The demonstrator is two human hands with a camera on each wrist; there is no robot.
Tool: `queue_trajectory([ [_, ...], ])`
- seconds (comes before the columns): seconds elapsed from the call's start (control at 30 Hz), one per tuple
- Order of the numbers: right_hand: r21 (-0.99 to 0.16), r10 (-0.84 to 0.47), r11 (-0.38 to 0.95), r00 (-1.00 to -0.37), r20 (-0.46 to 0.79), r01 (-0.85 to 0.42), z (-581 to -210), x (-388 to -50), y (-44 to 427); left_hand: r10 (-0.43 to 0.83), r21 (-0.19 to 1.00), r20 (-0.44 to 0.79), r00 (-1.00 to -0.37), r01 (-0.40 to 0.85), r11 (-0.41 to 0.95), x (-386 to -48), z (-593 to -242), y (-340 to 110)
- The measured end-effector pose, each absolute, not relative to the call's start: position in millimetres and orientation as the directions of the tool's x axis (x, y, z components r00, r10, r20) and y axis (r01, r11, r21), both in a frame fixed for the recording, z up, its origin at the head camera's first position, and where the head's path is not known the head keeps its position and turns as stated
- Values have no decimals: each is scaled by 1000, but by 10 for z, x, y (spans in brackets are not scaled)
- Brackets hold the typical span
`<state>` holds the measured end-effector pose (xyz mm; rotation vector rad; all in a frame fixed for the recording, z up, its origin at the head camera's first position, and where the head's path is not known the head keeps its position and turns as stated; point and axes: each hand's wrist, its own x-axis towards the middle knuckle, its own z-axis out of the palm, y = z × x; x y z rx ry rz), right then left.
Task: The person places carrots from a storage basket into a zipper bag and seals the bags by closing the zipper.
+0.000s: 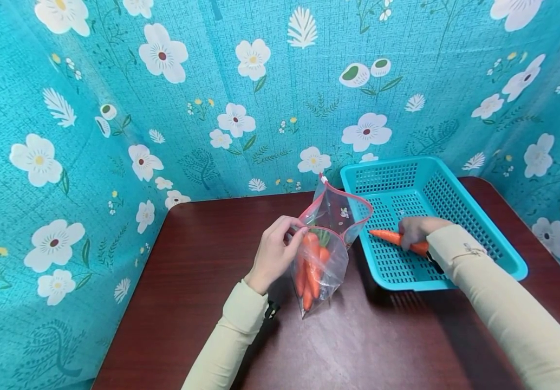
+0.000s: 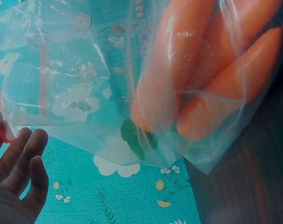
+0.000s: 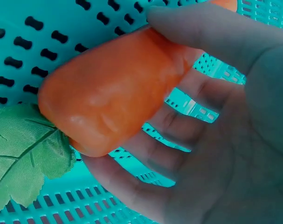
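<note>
A clear zip bag (image 1: 340, 260) with a red rim stands on the table, its mouth spread wide. Several orange carrots (image 1: 311, 265) show through its plastic. My left hand (image 1: 277, 246) pinches the bag's red rim between thumb and fingers, seen also in the left wrist view, where the other fingers are loose. My right hand (image 1: 418, 230) reaches into the turquoise basket (image 1: 496, 246) and grips a carrot (image 3: 108, 93), thumb on one side and fingers beneath. Green fabric leaves (image 3: 27, 154) sprout from that carrot's thick end.
The dark reddish-brown table (image 1: 202, 260) carries the bag and the basket. Behind it and at both sides hangs a turquoise flowered cloth (image 1: 202, 108). The basket's raised perforated walls surround my right hand, and its left rim is close beside the bag.
</note>
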<state>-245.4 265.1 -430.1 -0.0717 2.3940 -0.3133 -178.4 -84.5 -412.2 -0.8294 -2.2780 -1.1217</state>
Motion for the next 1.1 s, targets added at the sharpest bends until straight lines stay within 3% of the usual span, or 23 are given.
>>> queue_trajectory([
  [0.6,-287,-161,957,-736,-658,47,-4404,-2492,2652,313,537,618,-721,679,501,-1779,-4127,-851],
  [1.1,-337,-200,942,-778,-596,16,-4303,-2448,2577,314,532,637,-704,696,482,-1784,-4127,-845],
])
